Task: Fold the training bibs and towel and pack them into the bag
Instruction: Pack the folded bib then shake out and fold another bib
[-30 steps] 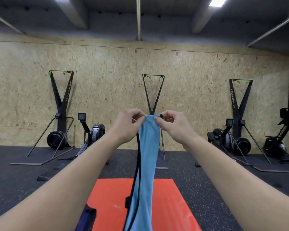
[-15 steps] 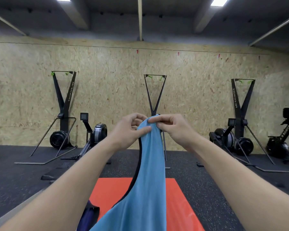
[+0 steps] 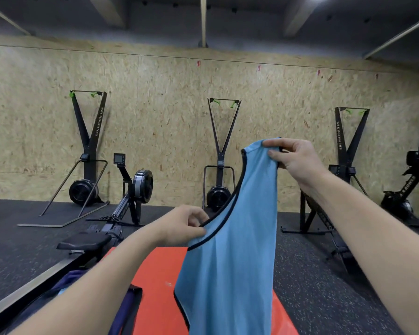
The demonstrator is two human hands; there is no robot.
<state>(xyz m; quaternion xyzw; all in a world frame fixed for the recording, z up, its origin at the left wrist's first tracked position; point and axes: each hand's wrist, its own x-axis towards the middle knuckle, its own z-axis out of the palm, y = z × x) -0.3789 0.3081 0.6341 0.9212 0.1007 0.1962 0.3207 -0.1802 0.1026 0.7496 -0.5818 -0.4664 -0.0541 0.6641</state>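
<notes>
Right hand [image 3: 298, 163] grip pinching shoulder strap of light blue mesh bib with black trim [image 3: 235, 262], held high; left hand [image 3: 182, 226] grip pinching trim lower down. Bib hanging above orange mat [image 3: 160, 286]. Advice: matching both straps evenly, keeping fabric taut before folding.

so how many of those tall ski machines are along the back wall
3. A left ski machine stands by the rower, a middle ski machine rises behind the blue bib, and a right ski machine stands beyond the right hand. More could sit outside the frame.
</notes>
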